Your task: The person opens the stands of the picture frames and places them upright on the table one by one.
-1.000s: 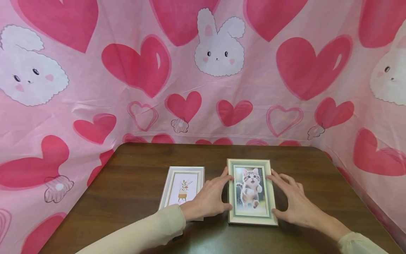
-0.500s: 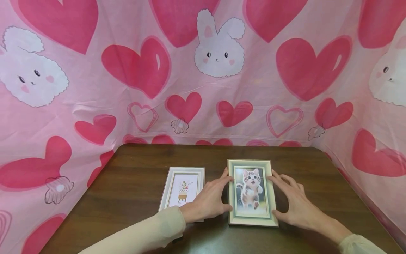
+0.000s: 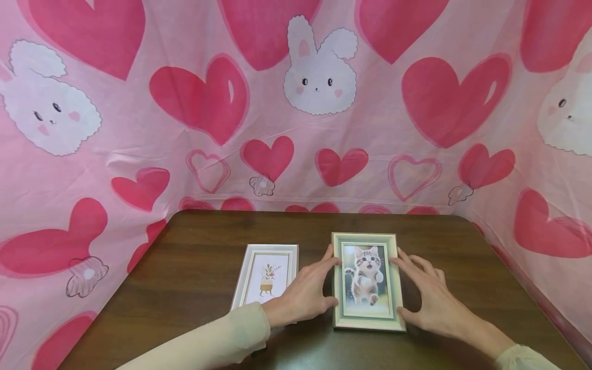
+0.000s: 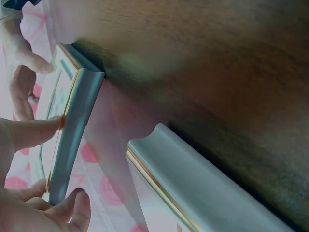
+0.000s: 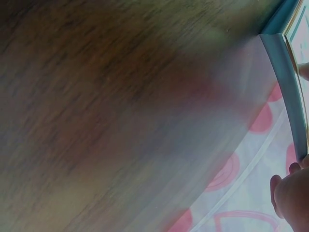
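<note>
A cream picture frame (image 3: 342,321) with a kitten picture in it lies face up on the table, right of centre. My left hand (image 3: 302,293) grips its left edge, thumb near the lower part and fingers further up. On the opposite edge, my right hand (image 3: 432,298) holds it the same way. The left wrist view shows the thick side of the kitten frame (image 4: 77,130) between left thumb and fingers. Just left of my left hand is a white picture frame (image 3: 245,272) with a potted-plant picture, its lower part hidden behind that hand and sleeve.
The dark brown wooden table (image 3: 185,277) has rounded far corners. A pink cloth (image 3: 268,118) with red hearts and white rabbits hangs around its back and sides. A narrow strip of table separates the two frames.
</note>
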{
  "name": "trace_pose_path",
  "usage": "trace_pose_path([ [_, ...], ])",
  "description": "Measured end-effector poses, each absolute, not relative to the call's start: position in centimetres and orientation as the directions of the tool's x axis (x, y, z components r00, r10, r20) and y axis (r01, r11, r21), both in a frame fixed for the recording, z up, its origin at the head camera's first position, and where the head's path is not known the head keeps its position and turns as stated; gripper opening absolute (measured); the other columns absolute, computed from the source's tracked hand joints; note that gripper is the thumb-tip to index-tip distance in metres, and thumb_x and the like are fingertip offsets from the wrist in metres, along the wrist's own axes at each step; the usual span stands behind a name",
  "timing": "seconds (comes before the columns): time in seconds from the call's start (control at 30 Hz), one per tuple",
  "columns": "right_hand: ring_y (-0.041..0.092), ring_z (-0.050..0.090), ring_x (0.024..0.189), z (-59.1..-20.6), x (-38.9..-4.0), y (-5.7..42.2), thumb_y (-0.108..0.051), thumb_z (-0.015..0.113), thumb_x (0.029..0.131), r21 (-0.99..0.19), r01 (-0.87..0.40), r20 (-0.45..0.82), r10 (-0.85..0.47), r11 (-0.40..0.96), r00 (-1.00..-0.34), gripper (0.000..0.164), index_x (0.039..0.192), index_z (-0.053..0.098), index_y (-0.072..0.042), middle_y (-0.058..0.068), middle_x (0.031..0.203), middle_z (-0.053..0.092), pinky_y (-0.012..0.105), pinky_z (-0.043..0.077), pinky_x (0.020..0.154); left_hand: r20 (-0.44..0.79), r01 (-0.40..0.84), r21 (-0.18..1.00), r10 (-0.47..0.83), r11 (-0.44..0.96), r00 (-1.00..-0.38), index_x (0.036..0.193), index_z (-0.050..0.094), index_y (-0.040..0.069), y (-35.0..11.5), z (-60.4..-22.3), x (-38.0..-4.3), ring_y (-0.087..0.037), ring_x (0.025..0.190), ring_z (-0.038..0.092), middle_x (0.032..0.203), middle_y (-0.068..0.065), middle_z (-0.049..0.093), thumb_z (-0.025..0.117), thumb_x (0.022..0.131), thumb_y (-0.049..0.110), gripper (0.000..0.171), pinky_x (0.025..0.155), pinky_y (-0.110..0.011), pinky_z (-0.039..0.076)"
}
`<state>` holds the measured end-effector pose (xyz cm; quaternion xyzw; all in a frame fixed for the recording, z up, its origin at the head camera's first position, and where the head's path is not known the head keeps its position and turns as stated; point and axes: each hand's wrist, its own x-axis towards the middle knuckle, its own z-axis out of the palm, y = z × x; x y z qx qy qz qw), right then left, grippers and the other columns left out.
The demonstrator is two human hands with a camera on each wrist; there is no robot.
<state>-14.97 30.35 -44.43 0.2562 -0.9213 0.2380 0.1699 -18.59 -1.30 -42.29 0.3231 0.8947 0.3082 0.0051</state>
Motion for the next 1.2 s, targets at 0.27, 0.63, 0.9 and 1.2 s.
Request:
trace_pose_path([
  [0.27, 0.037, 0.034, 0.137, -44.43, -14.67, 30.27, -0.015, 0.099, 0.056, -0.312, -0.568, 0.465, -0.399, 0.762, -0.790, 0.113, 0.156, 0.047, -0.011, 0.022, 0.164, 0.038, 0.052, 0.026, 0.092, 0.193, 0.562, 0.594, 0.576, 0.575, -0.794, 0.150, 0.052, 0.011, -1.25, -42.35, -18.31, -0.019, 0.129, 0.059, 0.172, -0.010, 0.018, 0.089, 0.085, 0.013, 0.074, 0.108, -0.038, 0.048],
  [0.63, 0.037, 0.034, 0.137, -44.45, -14.58, 30.29, -0.016, 0.100, 0.056, -0.308, -0.567, 0.481, -0.389, 0.764, -0.786, 0.113, 0.156, 0.047, -0.013, 0.022, 0.165, 0.037, 0.053, 0.026, 0.092, 0.216, 0.555, 0.626, 0.561, 0.548, -0.799, 0.148, 0.055, 0.010, -1.13, -42.30, -17.99, -0.016, 0.130, 0.059, 0.173, -0.008, 0.017, 0.087, 0.086, 0.008, 0.070, 0.108, -0.038, 0.047],
  [0.9, 0.039, 0.035, 0.137, -44.51, -14.67, 30.29, -0.017, 0.100, 0.057, -0.297, -0.558, 0.484, -0.382, 0.775, -0.787, 0.113, 0.157, 0.046, -0.013, 0.022, 0.165, 0.037, 0.054, 0.027, 0.092, 0.231, 0.543, 0.657, 0.546, 0.523, -0.805, 0.147, 0.054, 0.010, -0.99, -42.37, -17.92, -0.012, 0.119, 0.063, 0.173, -0.005, 0.016, 0.087, 0.086, 0.005, 0.070, 0.098, -0.029, 0.054],
  [1.2, 0.039, 0.035, 0.137, -44.58, -14.62, 30.34, -0.015, 0.099, 0.058, -0.286, -0.562, 0.506, -0.376, 0.776, -0.776, 0.114, 0.159, 0.045, -0.013, 0.023, 0.165, 0.036, 0.054, 0.027, 0.092, 0.262, 0.552, 0.673, 0.540, 0.491, -0.800, 0.149, 0.052, 0.009, -0.83, -42.51, -18.00, -0.011, 0.112, 0.065, 0.174, -0.004, 0.014, 0.086, 0.086, 0.001, 0.072, 0.087, -0.021, 0.056],
])
